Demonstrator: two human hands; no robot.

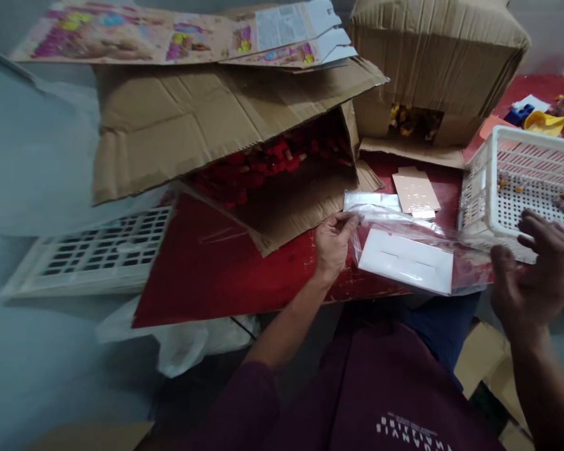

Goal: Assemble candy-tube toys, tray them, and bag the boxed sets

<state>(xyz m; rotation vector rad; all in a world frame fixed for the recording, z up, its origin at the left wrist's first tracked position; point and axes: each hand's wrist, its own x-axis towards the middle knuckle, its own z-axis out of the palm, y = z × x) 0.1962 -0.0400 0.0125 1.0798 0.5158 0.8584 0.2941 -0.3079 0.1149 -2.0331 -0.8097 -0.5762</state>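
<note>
My left hand (334,244) pinches the left end of a clear plastic bag (470,266) over the red table (207,269). In the bag's area lies a white card (405,260) with two short slits. Behind it are a silvery-white flat piece (371,200) and pinkish cardboard pieces (416,191). My right hand (533,275) is raised at the right, beside the front of the white basket (501,181), its fingers apart and holding nothing.
An open cardboard box (178,125) of red items stands at the left, printed sheets (183,37) on top. Another box (437,56) holds small yellow items. Small pieces lie in the basket. A white crate (103,257) is at far left.
</note>
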